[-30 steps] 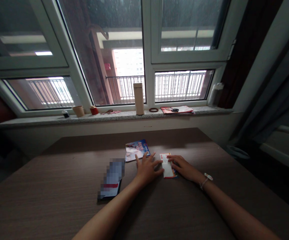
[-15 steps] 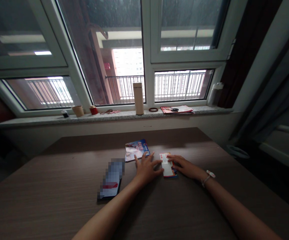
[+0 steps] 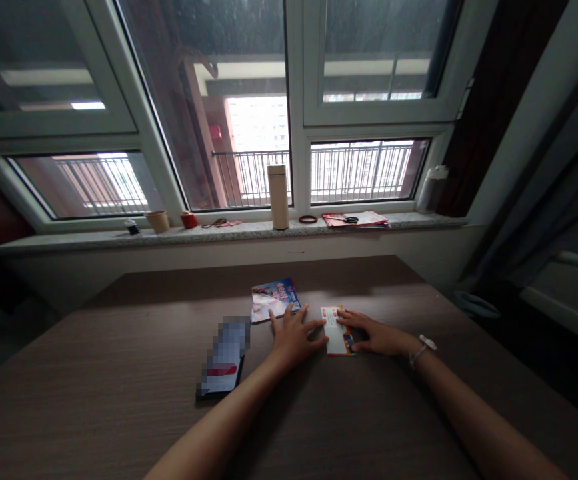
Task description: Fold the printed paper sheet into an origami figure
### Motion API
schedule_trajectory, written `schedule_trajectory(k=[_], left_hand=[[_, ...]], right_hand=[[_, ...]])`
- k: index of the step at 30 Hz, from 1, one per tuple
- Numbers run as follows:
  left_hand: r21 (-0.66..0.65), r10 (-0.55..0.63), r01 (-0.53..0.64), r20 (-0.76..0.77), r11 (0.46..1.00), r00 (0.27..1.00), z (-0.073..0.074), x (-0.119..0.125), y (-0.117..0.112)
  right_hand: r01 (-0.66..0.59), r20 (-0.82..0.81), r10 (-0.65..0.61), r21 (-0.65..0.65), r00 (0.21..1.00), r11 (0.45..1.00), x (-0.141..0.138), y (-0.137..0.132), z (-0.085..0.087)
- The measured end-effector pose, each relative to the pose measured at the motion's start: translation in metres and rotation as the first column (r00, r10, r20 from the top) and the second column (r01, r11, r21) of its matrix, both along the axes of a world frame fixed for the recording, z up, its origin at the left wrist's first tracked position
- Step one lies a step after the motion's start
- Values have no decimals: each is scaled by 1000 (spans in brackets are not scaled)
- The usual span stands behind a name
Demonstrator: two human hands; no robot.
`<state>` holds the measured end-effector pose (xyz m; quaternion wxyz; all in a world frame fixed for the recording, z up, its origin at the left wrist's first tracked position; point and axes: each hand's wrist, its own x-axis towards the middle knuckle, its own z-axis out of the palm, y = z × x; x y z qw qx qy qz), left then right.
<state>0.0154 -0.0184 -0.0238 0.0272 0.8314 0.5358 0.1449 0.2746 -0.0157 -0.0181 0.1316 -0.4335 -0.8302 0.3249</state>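
Note:
A small printed paper card (image 3: 337, 339), white with red labels and a colourful right edge, lies flat on the brown table (image 3: 133, 340). My left hand (image 3: 291, 337) rests with fingers spread, its thumb and forefinger at the card's left edge. From the right, my right hand (image 3: 371, 332) lies over the card's right side, fingers stretched out and thumb apart near the lower right corner. Just beyond my left fingertips is a blue and pink printed booklet (image 3: 273, 299). A phone (image 3: 223, 363), its screen pixelated, lies left of my left forearm.
On the windowsill (image 3: 249, 232) behind the table stand a beige flask (image 3: 278, 198), a paper cup (image 3: 157, 221), a red spool (image 3: 188, 219) and a clear bottle (image 3: 433, 189). A beaded bracelet (image 3: 308, 219) and scissors (image 3: 351, 219) on red papers (image 3: 369, 219) lie there too.
My right hand has shifted slightly right and turned, its thumb moving down towards the card's lower right corner and uncovering more of the colourful edge. My left hand stays in place.

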Motion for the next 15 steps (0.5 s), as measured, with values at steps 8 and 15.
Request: schedule_trajectory(k=[8, 15], left_hand=[[-39, 12, -13, -10, 999, 1000, 5, 1, -2], [-48, 16, -16, -3, 999, 1000, 5, 1, -3]], right_hand=[[-21, 13, 21, -23, 1000, 1000, 1, 0, 2], [12, -5, -12, -40, 1000, 999, 4, 0, 1]])
